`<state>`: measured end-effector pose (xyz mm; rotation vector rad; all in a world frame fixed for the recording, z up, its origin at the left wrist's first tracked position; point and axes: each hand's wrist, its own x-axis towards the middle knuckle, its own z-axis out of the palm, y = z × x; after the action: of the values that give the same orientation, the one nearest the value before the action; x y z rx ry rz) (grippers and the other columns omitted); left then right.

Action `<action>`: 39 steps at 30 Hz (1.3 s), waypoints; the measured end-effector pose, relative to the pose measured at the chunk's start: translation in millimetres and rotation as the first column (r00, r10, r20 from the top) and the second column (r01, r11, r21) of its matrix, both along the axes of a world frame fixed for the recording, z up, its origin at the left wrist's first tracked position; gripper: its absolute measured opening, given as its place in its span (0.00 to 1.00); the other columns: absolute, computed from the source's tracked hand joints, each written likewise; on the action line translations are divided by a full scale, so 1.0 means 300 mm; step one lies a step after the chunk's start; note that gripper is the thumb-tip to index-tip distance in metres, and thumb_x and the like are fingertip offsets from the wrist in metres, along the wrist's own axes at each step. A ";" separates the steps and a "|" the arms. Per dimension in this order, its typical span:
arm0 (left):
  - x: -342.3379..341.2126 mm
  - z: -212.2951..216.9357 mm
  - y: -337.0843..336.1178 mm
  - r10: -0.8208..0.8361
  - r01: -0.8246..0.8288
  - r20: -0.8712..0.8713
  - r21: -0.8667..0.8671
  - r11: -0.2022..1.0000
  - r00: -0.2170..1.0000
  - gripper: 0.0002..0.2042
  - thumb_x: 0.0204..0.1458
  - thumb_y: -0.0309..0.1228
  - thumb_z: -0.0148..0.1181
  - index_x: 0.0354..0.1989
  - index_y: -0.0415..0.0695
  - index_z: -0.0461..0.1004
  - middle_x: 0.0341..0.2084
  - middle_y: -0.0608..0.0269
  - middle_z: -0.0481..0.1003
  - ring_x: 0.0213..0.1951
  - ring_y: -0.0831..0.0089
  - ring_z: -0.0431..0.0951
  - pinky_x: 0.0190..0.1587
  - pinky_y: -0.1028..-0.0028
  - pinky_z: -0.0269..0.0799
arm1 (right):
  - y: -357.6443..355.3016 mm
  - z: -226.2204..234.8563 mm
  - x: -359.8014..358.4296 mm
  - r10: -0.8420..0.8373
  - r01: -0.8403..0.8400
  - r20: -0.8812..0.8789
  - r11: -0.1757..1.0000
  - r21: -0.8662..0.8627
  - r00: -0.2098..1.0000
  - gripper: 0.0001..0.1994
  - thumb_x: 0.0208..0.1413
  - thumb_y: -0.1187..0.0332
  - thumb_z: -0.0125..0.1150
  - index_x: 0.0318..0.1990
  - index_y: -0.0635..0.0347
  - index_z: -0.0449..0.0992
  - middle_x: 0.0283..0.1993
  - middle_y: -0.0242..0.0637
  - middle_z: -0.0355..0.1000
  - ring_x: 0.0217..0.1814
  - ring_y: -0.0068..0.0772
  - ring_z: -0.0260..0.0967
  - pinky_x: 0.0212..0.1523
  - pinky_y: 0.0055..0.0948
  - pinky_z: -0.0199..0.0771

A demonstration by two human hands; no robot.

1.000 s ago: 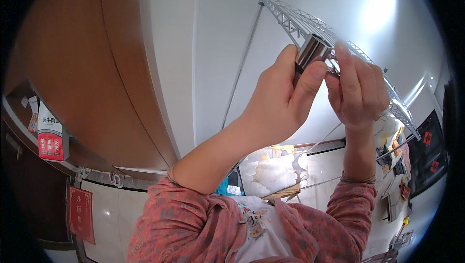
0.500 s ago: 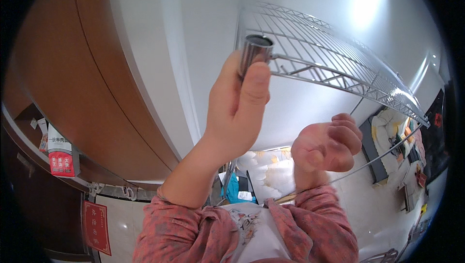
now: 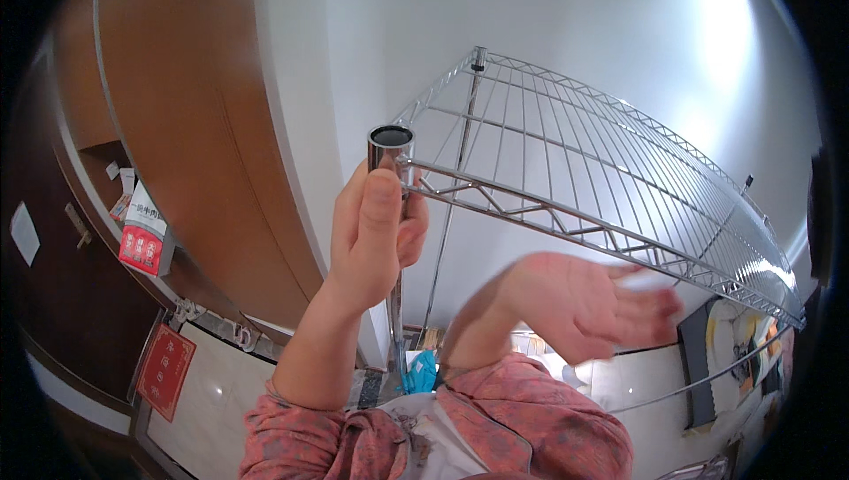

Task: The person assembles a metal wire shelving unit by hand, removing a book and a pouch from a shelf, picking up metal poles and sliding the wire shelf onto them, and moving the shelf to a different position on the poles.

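Observation:
A chrome wire shelf (image 3: 550,155) with zigzag truss edges stretches away to the right at about chest height or above. My left hand (image 3: 371,237) is wrapped round its near left corner, just under the round metal corner sleeve (image 3: 392,146), thumb pressed against the front. A chrome post (image 3: 397,325) runs down below that hand. At the far left corner, a second post passes through a black-ringed sleeve (image 3: 479,58). My right hand (image 3: 588,305), slightly blurred, hangs below the front edge, palm showing and fingers stretched out, holding nothing.
Brown cabinet panels (image 3: 190,118) rise on the left, with a red-and-white package (image 3: 146,237) in a niche. A red mat (image 3: 166,372) lies on the pale floor. White wall stands behind the shelf. A grey-edged cushioned piece (image 3: 699,365) is at the right.
The shelf corner and my left hand appear lower and further left, and the view has shifted. My right hand has gone from curled to stretched fingers.

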<state>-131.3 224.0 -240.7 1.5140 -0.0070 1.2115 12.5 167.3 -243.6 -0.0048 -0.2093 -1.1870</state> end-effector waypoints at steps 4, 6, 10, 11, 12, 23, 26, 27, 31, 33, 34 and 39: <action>0.028 0.009 -0.020 -0.032 0.032 0.008 -0.032 0.999 0.999 0.27 0.59 0.60 0.39 0.37 0.44 0.64 0.10 0.74 0.55 0.10 0.87 0.50 0.10 0.83 0.44 | 0.079 -0.023 -0.093 0.314 -0.296 -0.032 0.849 -0.437 0.949 0.49 0.52 0.30 0.35 0.68 0.66 0.44 0.70 0.50 0.44 0.72 0.45 0.42 0.71 0.49 0.39; 0.034 0.009 -0.014 -0.070 0.070 0.011 -0.016 0.997 0.997 0.26 0.60 0.59 0.38 0.37 0.45 0.65 0.10 0.74 0.54 0.10 0.87 0.50 0.10 0.83 0.43 | 0.074 -0.017 -0.104 0.339 -0.336 -0.077 0.825 -0.455 0.938 0.51 0.50 0.28 0.35 0.67 0.66 0.44 0.69 0.50 0.43 0.72 0.46 0.42 0.70 0.49 0.42; 0.024 0.013 -0.022 -0.028 0.029 0.025 -0.037 0.999 0.999 0.26 0.59 0.59 0.39 0.35 0.45 0.64 0.10 0.74 0.54 0.09 0.87 0.49 0.10 0.83 0.43 | 0.077 -0.024 -0.085 0.348 -0.360 -0.106 0.840 -0.405 0.932 0.44 0.54 0.33 0.34 0.67 0.63 0.46 0.68 0.49 0.45 0.70 0.45 0.45 0.68 0.52 0.46; 0.024 0.012 -0.022 -0.035 0.036 0.026 -0.051 0.998 0.999 0.26 0.59 0.59 0.39 0.36 0.45 0.64 0.09 0.74 0.54 0.09 0.87 0.49 0.10 0.83 0.42 | 0.083 -0.025 -0.078 0.337 -0.340 -0.079 0.856 -0.389 0.938 0.40 0.56 0.37 0.35 0.66 0.62 0.48 0.67 0.48 0.48 0.69 0.44 0.46 0.68 0.52 0.46; 0.026 0.011 -0.023 -0.046 0.047 0.029 -0.064 0.997 0.999 0.26 0.59 0.60 0.39 0.36 0.45 0.64 0.09 0.74 0.54 0.09 0.86 0.49 0.10 0.83 0.42 | 0.077 -0.043 -0.060 0.365 -0.352 -0.047 0.847 -0.398 0.930 0.38 0.57 0.39 0.35 0.66 0.61 0.49 0.66 0.47 0.49 0.69 0.43 0.47 0.68 0.53 0.47; 0.003 0.000 -0.020 0.063 -0.064 -0.018 -0.075 0.995 0.998 0.30 0.53 0.66 0.43 0.35 0.45 0.63 0.08 0.74 0.55 0.08 0.86 0.50 0.09 0.82 0.43 | 0.362 -0.418 0.151 0.707 -0.724 -0.403 -0.675 -0.141 -0.581 0.19 0.57 0.53 0.49 0.50 0.55 0.67 0.49 0.35 0.66 0.52 0.35 0.62 0.55 0.41 0.60; 0.013 0.008 -0.033 0.079 -0.079 -0.012 -0.068 0.995 0.997 0.31 0.52 0.66 0.44 0.35 0.45 0.63 0.08 0.75 0.55 0.08 0.86 0.51 0.09 0.82 0.43 | 0.382 -0.446 0.146 0.545 -0.482 -0.733 -0.810 -0.334 -0.407 0.18 0.57 0.56 0.51 0.51 0.56 0.67 0.45 0.35 0.68 0.48 0.34 0.65 0.51 0.38 0.65; 0.015 0.011 -0.030 0.081 -0.081 -0.013 -0.064 0.995 0.997 0.31 0.51 0.66 0.44 0.35 0.45 0.63 0.08 0.75 0.55 0.08 0.86 0.51 0.09 0.82 0.42 | 0.404 -0.446 0.171 0.537 -0.410 -0.789 -0.819 -0.402 -0.298 0.18 0.57 0.58 0.52 0.50 0.56 0.67 0.45 0.35 0.68 0.47 0.34 0.66 0.49 0.37 0.66; -0.002 0.010 -0.041 0.098 -0.100 -0.032 -0.062 0.993 0.995 0.32 0.51 0.67 0.44 0.35 0.43 0.63 0.08 0.75 0.56 0.08 0.87 0.51 0.09 0.83 0.42 | 0.467 -0.311 0.179 0.662 -0.090 -0.699 -0.706 -0.703 0.271 0.16 0.53 0.64 0.57 0.48 0.58 0.69 0.44 0.36 0.69 0.41 0.31 0.68 0.37 0.31 0.70; -0.014 0.006 -0.039 0.069 -0.069 0.009 -0.059 0.996 0.998 0.28 0.57 0.59 0.42 0.39 0.41 0.65 0.11 0.76 0.56 0.11 0.88 0.52 0.12 0.83 0.44 | 0.499 -0.209 0.187 0.700 0.182 -0.336 -0.554 -0.812 0.630 0.13 0.52 0.65 0.58 0.45 0.58 0.70 0.41 0.37 0.70 0.38 0.32 0.69 0.35 0.33 0.70; 0.002 0.009 -0.045 -0.017 0.019 0.040 -0.050 0.999 0.999 0.26 0.61 0.56 0.40 0.40 0.39 0.65 0.12 0.77 0.56 0.13 0.89 0.52 0.14 0.84 0.46 | 0.459 -0.129 0.237 0.717 0.403 -0.025 -0.420 -0.813 0.697 0.11 0.50 0.65 0.59 0.41 0.58 0.71 0.37 0.37 0.70 0.36 0.33 0.69 0.35 0.33 0.69; -0.006 0.010 -0.044 0.018 -0.016 0.034 -0.047 0.999 0.999 0.29 0.58 0.59 0.42 0.40 0.39 0.65 0.11 0.77 0.56 0.12 0.89 0.50 0.12 0.84 0.44 | 0.383 0.127 0.225 0.499 0.965 0.866 0.236 -0.113 -0.020 0.09 0.43 0.64 0.63 0.23 0.54 0.68 0.24 0.32 0.67 0.29 0.38 0.68 0.30 0.35 0.66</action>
<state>-133.0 210.9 -237.7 1.4552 0.0109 1.2437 80.1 282.2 -205.4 -0.3374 -2.5951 -1.1900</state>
